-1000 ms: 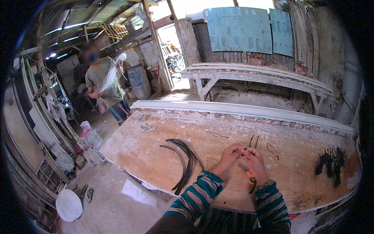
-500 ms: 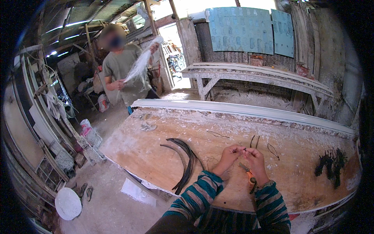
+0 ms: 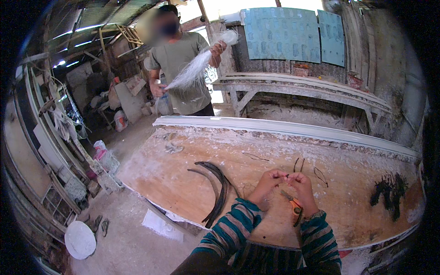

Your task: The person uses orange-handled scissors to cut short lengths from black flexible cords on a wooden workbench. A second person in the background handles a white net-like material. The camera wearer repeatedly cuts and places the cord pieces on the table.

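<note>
My left hand [image 3: 269, 184] and my right hand [image 3: 300, 187] meet fingertip to fingertip above the wooden tabletop [image 3: 270, 220]. Both are pinched around something small and dark, mostly hidden by the fingers. Partly beneath my right hand lie scissors with orange handles [image 3: 296, 209], their blades toward my left hand. Just beyond the fingers are two short black strips [image 3: 299, 165]. A thin black loop [image 3: 321, 177] rests to their right, and another thin dark loop [image 3: 255, 156] lies farther back on the left. Long curved black strips [image 3: 223, 190] lie left of my left forearm.
A pile of knotted black strips [image 3: 389, 192] sits at the table's right end. A long white moulding [image 3: 275, 128] borders the far edge. Across it stands a person [image 3: 181, 64] holding white fibres [image 3: 195, 68]. Behind is a whitened bench [image 3: 293, 82]; a white basin [image 3: 80, 239] is on the floor.
The person across the table has come closer and to the right, carrying the white fibres. My hands stay pinched together in nearly the same place.
</note>
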`<state>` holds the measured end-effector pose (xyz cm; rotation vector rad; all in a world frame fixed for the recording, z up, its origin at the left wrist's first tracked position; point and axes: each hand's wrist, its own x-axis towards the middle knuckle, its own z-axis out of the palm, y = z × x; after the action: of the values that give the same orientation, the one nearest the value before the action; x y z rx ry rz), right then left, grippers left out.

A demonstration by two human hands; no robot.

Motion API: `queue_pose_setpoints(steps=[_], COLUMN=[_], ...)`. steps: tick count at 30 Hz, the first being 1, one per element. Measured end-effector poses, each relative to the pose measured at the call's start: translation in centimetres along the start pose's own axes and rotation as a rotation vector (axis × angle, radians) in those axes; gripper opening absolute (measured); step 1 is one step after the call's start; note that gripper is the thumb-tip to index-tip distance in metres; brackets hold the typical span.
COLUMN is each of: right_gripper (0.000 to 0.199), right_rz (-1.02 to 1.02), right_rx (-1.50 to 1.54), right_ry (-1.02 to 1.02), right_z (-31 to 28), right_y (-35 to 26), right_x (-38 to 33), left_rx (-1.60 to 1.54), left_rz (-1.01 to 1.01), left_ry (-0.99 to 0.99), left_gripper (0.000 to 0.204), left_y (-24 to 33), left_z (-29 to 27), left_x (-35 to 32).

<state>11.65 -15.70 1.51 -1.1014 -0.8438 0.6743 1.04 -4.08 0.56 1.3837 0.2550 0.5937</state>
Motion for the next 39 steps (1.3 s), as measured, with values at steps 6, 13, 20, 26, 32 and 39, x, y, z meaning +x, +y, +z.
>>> queue_pose_setpoints(steps=[6, 13, 20, 26, 32, 39], right_gripper=[0.014, 0.016, 0.013, 0.012, 0.008, 0.011], right_rz=[0.052, 0.138, 0.255, 0.279, 0.237, 0.055], right_rx=[0.036, 0.154, 0.45, 0.527, 0.597, 0.312], right_ry=[0.011, -0.055, -0.133, -0.192, -0.155, -0.013], right_z=[0.2, 1.3, 0.8, 0.4, -0.2, -0.1], right_y=[-0.2, -2.1, -1.9, -1.6, -1.0, -1.0], right_x=[-0.3, -0.9, -0.9, -0.7, -0.2, -0.4], left_rx=[-0.026, -0.191, -0.251, -0.323, -0.257, -0.14], left_rz=[-0.077, -0.15, -0.212, -0.176, -0.069, -0.011], left_ry=[-0.138, -0.234, -0.248, -0.339, -0.367, -0.193], left_gripper=[0.015, 0.019, 0.018, 0.017, 0.019, 0.018], left_y=[0.6, 0.7, 1.5, 1.4, 0.4, 0.0], left_z=[-0.6, -1.0, -0.6, -0.4, -0.4, -0.3], left_x=[-0.2, -0.2, -0.9, -1.0, -0.2, 0.0])
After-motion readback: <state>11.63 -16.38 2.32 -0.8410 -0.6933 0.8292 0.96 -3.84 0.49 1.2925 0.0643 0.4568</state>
